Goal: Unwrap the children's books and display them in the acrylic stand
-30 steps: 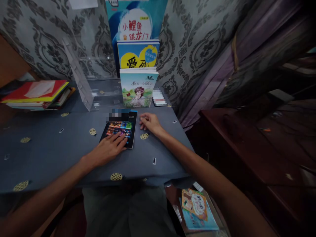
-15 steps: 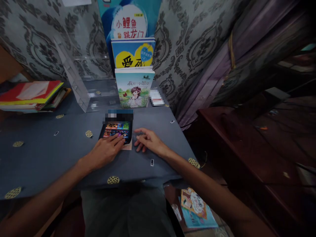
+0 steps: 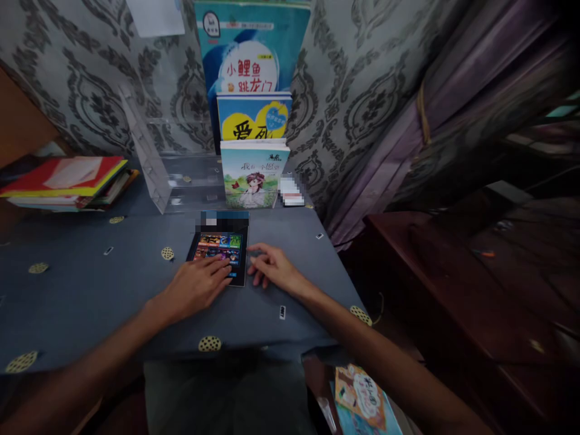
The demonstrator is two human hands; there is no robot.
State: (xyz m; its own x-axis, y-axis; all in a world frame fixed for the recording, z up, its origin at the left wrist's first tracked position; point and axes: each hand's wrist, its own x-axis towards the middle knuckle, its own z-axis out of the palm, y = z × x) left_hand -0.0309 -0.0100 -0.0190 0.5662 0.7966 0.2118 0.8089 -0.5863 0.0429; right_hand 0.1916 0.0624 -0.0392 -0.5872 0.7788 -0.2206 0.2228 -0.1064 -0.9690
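Note:
A dark booklet (image 3: 241,248) with rows of small colourful pictures lies on the blue tablecloth in front of me. My left hand (image 3: 199,279) rests flat over its lower left part, fingers stretched together across the page and hiding some of the pictures. Just off the booklet's right edge is my right hand (image 3: 274,266), its index finger reaching toward that edge and the other fingers loosely bent, with nothing in them. Whether the index fingertip touches the booklet I cannot tell.
Several books stand upright in a clear rack (image 3: 145,151), a green-covered storybook (image 3: 254,181) in front. Stacked folders (image 3: 86,172) lie at the left. A dark red wooden surface (image 3: 421,284) and a purple curtain (image 3: 389,151) are on the right; more books (image 3: 362,399) sit below the table edge.
The booklet's dark page now lies flat and square; before, it sat askew with a pale pinkish sheet showing at its lower right. Both hands stay nearly in place. The view has tilted slightly upward.

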